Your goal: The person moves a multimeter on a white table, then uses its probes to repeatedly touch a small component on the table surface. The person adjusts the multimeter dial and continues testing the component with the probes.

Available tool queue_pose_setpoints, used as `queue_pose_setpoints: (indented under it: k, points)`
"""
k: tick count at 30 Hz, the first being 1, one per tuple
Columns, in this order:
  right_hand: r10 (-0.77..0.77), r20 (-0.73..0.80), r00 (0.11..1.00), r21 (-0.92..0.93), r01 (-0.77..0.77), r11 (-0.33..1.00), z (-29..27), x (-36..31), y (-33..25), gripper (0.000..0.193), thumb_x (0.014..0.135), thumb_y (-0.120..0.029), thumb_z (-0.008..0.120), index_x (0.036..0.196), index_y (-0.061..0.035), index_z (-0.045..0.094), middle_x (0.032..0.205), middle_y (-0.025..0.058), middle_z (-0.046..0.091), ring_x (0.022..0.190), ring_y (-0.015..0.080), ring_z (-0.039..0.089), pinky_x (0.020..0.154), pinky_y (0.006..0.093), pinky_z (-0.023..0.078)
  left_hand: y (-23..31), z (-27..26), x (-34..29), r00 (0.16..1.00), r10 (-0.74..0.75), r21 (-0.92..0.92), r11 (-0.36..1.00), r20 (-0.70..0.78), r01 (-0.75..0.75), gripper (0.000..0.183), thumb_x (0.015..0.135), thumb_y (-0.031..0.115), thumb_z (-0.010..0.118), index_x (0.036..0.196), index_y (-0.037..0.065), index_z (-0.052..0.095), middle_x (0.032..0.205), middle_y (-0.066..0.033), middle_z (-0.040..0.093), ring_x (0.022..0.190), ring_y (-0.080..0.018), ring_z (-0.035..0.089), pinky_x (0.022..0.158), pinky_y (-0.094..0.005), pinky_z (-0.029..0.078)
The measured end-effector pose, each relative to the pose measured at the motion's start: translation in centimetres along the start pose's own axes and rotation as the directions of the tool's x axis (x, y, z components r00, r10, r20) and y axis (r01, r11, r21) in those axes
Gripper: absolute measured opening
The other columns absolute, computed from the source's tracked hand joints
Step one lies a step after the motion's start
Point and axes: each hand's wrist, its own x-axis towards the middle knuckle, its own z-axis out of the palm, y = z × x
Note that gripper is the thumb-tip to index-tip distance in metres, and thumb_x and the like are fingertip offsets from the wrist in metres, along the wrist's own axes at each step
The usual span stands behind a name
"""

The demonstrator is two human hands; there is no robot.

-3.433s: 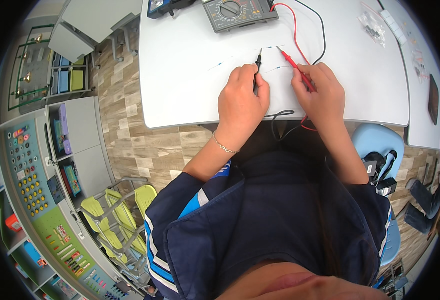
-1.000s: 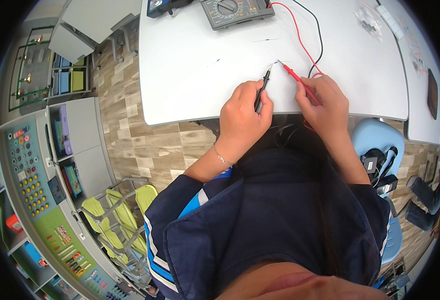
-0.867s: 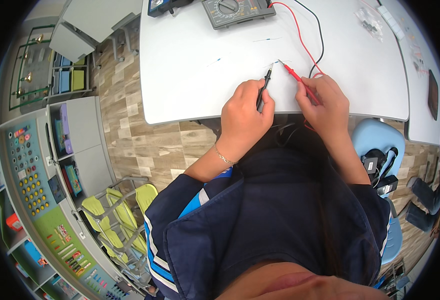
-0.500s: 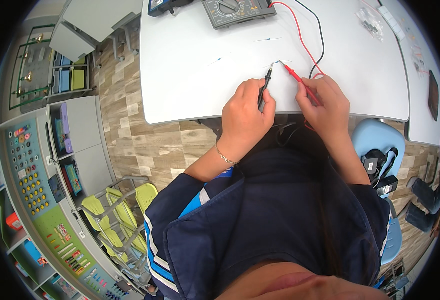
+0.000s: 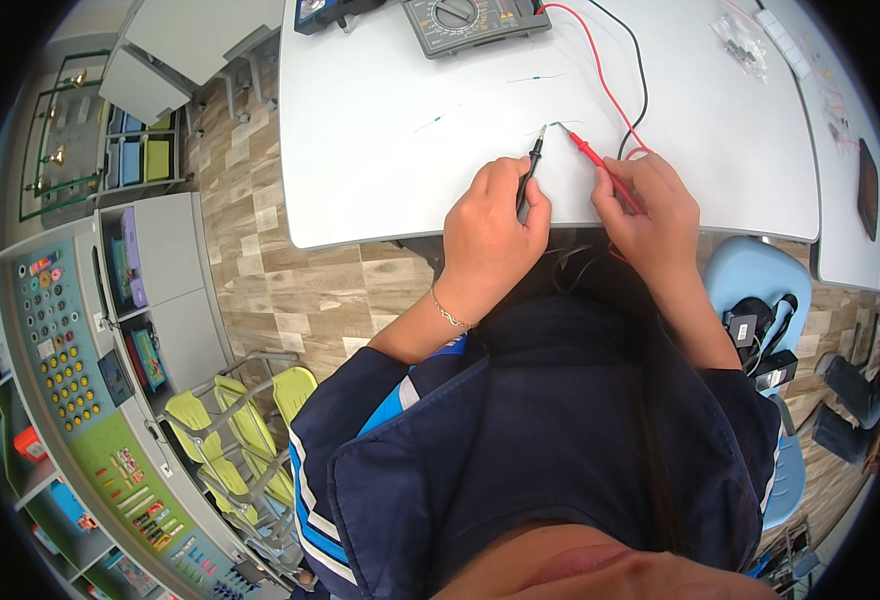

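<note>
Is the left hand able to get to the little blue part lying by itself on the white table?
Probably yes. The left hand holds the black probe, and only bare table lies between it and the small blue part, up and to its left.

Electronics classroom or lab, white table (image 5: 380, 170) with multimeter (image 5: 470, 20), loose resistors (image 5: 535, 78), component boards on shelving (image 5: 60, 350), stacked green chairs (image 5: 235, 430)

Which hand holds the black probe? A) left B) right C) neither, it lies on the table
A: the left hand grips the thin black test probe, its tip at the small resistor on the white table, while the right hand holds the red test probe.
</note>
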Motion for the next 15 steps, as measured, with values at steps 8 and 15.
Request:
queue_pose_setpoints:
  k: [8, 15]
  points:
    - [0.000, 0.006, 1.000, -0.013, 0.000, 1.000, -0.02, 0.04, -0.03, 0.012, 0.077, -0.005, 0.079, 0.086, -0.0045, 0.071, 0.071, 0.0060, 0.060, 0.058, 0.0212, 0.059, 0.052, 0.0321, 0.047, -0.03, 0.00, 0.00, 1.000, 0.002, -0.004, 1.000, 0.000, -0.002, 0.016, 0.086, 0.007, 0.070, 0.101, 0.002, 0.066, 0.071, -0.0085, 0.057, 0.056, -0.0209, 0.056, 0.052, -0.0340, 0.047]
    - [0.002, 0.001, 1.000, -0.007, -0.002, 1.000, 0.00, 0.06, -0.05, 0.011, 0.078, -0.005, 0.079, 0.086, -0.0051, 0.071, 0.071, 0.0057, 0.059, 0.057, 0.0209, 0.058, 0.052, 0.0317, 0.047, -0.01, -0.01, 0.03, 1.000, 0.000, -0.004, 1.000, 0.002, 0.000, 0.017, 0.086, 0.007, 0.070, 0.101, 0.003, 0.066, 0.071, -0.0086, 0.057, 0.056, -0.0213, 0.056, 0.052, -0.0343, 0.048]
